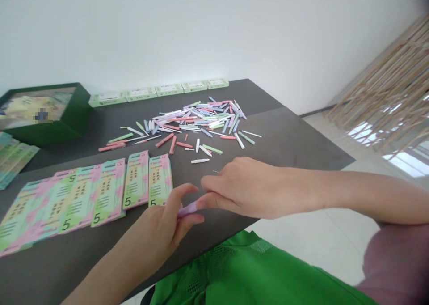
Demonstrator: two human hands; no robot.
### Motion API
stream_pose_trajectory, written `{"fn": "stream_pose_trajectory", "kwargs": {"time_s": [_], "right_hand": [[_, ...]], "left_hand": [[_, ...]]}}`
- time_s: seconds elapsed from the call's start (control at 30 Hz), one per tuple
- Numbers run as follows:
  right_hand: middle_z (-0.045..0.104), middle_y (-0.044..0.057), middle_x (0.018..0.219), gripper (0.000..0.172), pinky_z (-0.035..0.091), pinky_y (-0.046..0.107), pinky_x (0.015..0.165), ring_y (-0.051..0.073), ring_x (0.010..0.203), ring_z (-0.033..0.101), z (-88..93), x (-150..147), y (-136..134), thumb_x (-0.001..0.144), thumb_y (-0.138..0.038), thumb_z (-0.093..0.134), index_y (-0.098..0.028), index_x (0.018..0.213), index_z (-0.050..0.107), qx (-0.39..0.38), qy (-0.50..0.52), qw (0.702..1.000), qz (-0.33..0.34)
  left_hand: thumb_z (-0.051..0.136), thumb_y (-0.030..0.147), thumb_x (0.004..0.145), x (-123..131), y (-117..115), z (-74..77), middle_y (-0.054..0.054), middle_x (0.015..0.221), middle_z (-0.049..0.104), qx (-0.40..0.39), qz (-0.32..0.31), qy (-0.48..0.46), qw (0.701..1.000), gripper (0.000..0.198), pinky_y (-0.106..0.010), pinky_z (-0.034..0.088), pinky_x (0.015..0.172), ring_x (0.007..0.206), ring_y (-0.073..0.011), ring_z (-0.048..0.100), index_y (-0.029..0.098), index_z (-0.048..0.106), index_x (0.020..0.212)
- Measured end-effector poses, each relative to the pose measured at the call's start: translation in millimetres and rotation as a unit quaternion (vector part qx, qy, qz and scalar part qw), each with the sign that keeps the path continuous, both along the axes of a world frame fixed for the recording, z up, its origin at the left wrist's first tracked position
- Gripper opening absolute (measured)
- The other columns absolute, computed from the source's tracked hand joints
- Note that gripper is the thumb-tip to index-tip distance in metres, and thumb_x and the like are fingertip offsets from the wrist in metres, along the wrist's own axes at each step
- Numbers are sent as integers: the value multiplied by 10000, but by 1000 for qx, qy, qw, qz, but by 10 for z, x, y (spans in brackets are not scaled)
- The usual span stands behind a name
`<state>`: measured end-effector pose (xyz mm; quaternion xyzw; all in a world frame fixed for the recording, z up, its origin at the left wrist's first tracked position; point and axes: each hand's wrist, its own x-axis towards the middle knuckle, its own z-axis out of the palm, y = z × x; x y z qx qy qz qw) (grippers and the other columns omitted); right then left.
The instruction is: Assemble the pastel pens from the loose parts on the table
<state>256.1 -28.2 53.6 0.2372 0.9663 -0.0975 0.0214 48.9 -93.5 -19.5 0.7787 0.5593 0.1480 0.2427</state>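
Near the table's front edge, my left hand (pixel 167 229) and my right hand (pixel 231 186) meet over a small purple stick (pixel 187 209). One end lies in my left hand, by the palm and between the spread thumb and finger; my right thumb and fingertips pinch the other end. A thin pale tip pokes out just above my right hand; what it belongs to is unclear. Beyond the hands lies a loose pile of coloured sticks (pixel 204 117) in pink, green, blue, purple and white. Left of my hands, several pink-and-green packets (pixel 109 188) marked 5 lie in an overlapping row.
A green box (pixel 72 117) with items inside stands at the back left. Several flat pale-green boxes (pixel 140 93) line the wall. More packets (pixel 16 159) lie at the far left. Green cloth (pixel 234 273) hangs below the front edge of the dark table (pixel 284 139).
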Motion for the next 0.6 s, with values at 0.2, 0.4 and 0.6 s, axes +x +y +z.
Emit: {"fn": "stream_pose_trajectory", "kwargs": {"time_s": [0.2,0.4,0.6], "right_hand": [[565,-28,620,303,260,252,475,90,476,417,-214,72,-49,1014,-373,374,-189,958,608,353,194,911,91],[555,-30,583,184,330,247,482,84,472,451,-136,112,14,953,-149,430,-161,859,588,380,176,890,178],[557,-39,543,106,173,251,446,89,416,340,0,25,17,909,-194,509,-178,809,538,183,31,979,84]], "left_hand": [[274,505,975,1,-67,208,0,814,685,-40,-28,-84,995,447,-239,510,698,737,-157,628,244,620,865],[291,683,902,-13,-96,268,-4,756,678,-92,23,-108,990,567,-234,537,687,746,-168,642,256,658,966],[321,703,890,60,-6,224,10,711,679,-1,15,-32,999,565,-283,461,535,564,-199,647,239,527,1139]]}}
